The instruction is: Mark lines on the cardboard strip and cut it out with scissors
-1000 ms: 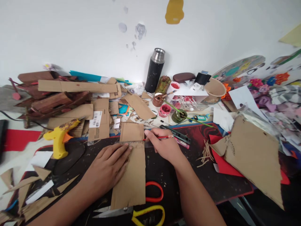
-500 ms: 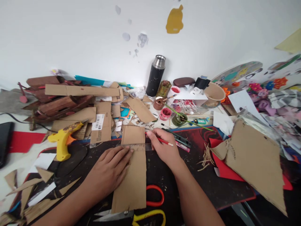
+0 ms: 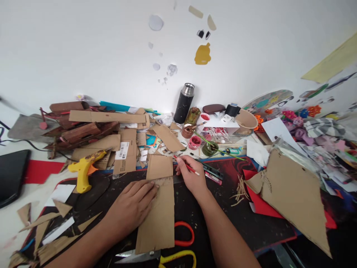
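Note:
A long strip of brown cardboard (image 3: 161,219) lies lengthwise in front of me on the dark mat. Across it rests a clear ruler (image 3: 166,181). My left hand (image 3: 132,204) lies flat, fingers stretched over the ruler's left part and the cardboard. My right hand (image 3: 192,176) is closed round a red pencil (image 3: 193,170), its point at the strip's right edge, just above the ruler. Near the strip's lower end are scissors with a red and a yellow handle (image 3: 180,256), their blades partly under the cardboard.
To the left lie a yellow glue gun (image 3: 85,169) and cardboard scraps (image 3: 48,223). Paint pots (image 3: 194,142) and a black flask (image 3: 184,103) stand at the back. A utility knife (image 3: 210,168) lies beyond my right hand. A large cardboard piece (image 3: 295,193) is at right.
The view has tilted up, so the things at the back sit lower in the picture. The pencil slants a little more steeply; my left hand stays on the ruler.

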A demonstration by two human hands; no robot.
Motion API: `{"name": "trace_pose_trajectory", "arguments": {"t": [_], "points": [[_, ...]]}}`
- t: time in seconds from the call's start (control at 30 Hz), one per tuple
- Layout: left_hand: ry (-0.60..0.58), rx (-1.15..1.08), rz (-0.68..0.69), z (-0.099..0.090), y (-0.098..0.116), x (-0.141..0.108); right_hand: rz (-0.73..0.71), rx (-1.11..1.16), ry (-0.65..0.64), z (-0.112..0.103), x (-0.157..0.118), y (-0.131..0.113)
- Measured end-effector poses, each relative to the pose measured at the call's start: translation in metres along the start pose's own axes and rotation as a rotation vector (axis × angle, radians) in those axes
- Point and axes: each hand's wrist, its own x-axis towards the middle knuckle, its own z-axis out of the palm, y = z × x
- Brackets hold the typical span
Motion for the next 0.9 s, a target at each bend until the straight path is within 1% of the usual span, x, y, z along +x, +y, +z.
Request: {"name": "trace_pose_trajectory", "arguments": {"t": [0.1, 0.23, 0.43, 0.73, 0.9], "points": [[-0.008, -0.034, 0.009, 0.0001, -0.0029, -0.0027, -0.006, 0.027, 0.03, 0.0002, 0.0003, 0.0002], [-0.013, -0.059, 0.004, 0.001, -0.0056, -0.0042, 0.026, 0.05, 0.048, 0.0014, 0.0024, 0.0043], [0.014, -0.015, -0.025, 0.0007, -0.0059, -0.0009, 0.014, 0.062, 0.029, 0.0058, 0.0036, 0.0071], [0.027, -0.031, 0.006, 0.0023, -0.0085, -0.0011, 0.008, 0.082, 0.022, 0.007, 0.0029, 0.0031], [0.033, 0.021, -0.056, 0.0011, -0.0088, -0.0008, 0.015, 0.075, -0.008, 0.0089, 0.002, 0.0061]]}}
